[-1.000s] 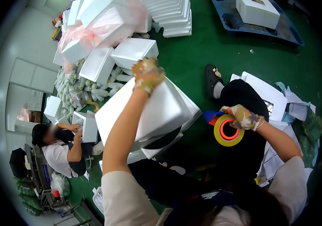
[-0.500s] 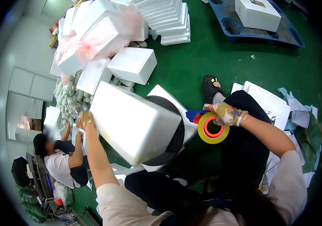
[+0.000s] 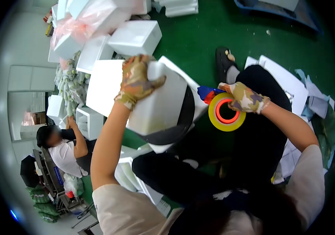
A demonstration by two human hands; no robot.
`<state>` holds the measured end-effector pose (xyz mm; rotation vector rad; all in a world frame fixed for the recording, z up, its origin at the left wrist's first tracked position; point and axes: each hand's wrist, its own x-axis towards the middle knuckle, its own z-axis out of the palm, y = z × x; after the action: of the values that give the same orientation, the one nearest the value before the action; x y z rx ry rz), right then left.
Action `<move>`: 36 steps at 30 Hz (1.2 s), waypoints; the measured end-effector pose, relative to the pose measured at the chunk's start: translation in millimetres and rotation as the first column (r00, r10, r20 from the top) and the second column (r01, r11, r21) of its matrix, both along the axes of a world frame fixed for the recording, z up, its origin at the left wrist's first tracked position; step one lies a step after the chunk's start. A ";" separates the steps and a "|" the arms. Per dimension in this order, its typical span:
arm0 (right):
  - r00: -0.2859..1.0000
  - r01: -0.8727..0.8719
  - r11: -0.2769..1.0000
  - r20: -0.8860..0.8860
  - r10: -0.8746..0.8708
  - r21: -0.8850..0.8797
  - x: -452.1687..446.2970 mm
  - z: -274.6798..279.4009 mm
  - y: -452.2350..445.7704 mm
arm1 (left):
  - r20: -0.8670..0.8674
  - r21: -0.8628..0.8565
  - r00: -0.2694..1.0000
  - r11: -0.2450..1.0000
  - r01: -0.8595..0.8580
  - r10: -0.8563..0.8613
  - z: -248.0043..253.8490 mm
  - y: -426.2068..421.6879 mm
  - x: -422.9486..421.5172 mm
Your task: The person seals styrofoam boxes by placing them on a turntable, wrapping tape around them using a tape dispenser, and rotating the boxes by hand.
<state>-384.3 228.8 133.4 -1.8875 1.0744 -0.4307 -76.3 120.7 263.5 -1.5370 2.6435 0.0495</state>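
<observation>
My left hand (image 3: 137,80), in a camouflage-patterned glove, lies on the upper side of a tilted white foam box (image 3: 157,107), its thumb spread away from the fingers. A black round disc (image 3: 183,117) sits against the box's near-right end, with a white foam piece (image 3: 194,92) behind it. My right hand (image 3: 247,98), gloved alike, is closed around a tape dispenser (image 3: 208,94) with blue and red parts. Its yellow tape roll (image 3: 217,122) has an orange core and hangs just below my fingers, over my dark trousers. The dispenser is close to the disc but apart from the box.
White foam boxes (image 3: 135,38) and pink plastic film (image 3: 71,30) are heaped over wrapped vegetables (image 3: 70,80). A co-worker (image 3: 67,150) sits at the left beside a foam box (image 3: 91,121). Foam lids (image 3: 283,78) lie at right; a blue pallet (image 3: 281,13) is at the back.
My left hand has moved from the box's far-left end up onto its upper side. The view has shifted, and the box looks turned. The tape dispenser stays in my right hand.
</observation>
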 end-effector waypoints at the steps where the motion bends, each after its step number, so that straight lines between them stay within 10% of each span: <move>1: 0.999 -0.009 0.993 -0.044 0.014 0.121 -0.1 11.2 11.3 | -0.064 -0.024 0.997 0.998 -0.053 0.051 1.9 3.1 0.5; 9: 0.994 -0.026 1.000 0.107 0.025 0.007 10.4 16.6 55.3 | -0.146 -0.194 0.834 0.811 -0.552 0.532 -18.4 -44.6 33.6; 21: 0.981 -0.186 0.976 0.032 0.191 -0.114 145.3 -5.1 3.7 | -0.221 -0.229 0.780 0.746 -0.626 0.586 -23.0 -47.8 41.3; 25: 0.862 -0.506 0.857 -0.084 0.499 -0.101 229.5 20.5 23.4 | -0.180 -0.230 0.774 0.740 -0.633 0.606 -19.4 -50.0 39.6; 27: 0.858 -0.468 0.879 0.193 0.477 -0.089 245.9 4.2 52.7 | -0.291 -0.236 0.801 0.772 -0.590 0.523 -21.6 -50.0 49.5; 31: 0.991 -0.115 0.993 0.059 0.117 -0.030 121.4 -3.9 45.8 | -0.817 -0.453 0.560 0.750 -0.482 -0.134 9.3 32.0 35.2; 33: 0.993 0.119 0.991 -0.004 -0.119 -0.055 48.2 -31.1 24.2 | -0.900 -0.156 0.425 0.982 -0.108 -0.096 -41.5 101.3 14.4; 35: 0.813 0.393 0.861 0.314 -0.489 0.323 19.2 -28.3 -3.0 | -0.865 0.365 0.471 0.862 0.352 0.174 -73.3 143.8 -20.1; 36: 0.755 0.402 0.777 0.305 -0.581 0.484 17.8 -24.0 -23.0 | -0.890 0.290 0.422 0.931 0.224 0.176 -115.8 140.5 -13.1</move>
<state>-366.6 205.8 109.4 -1.0470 1.2364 -0.8416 -89.4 261.2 147.6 -1.5606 2.9956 1.8012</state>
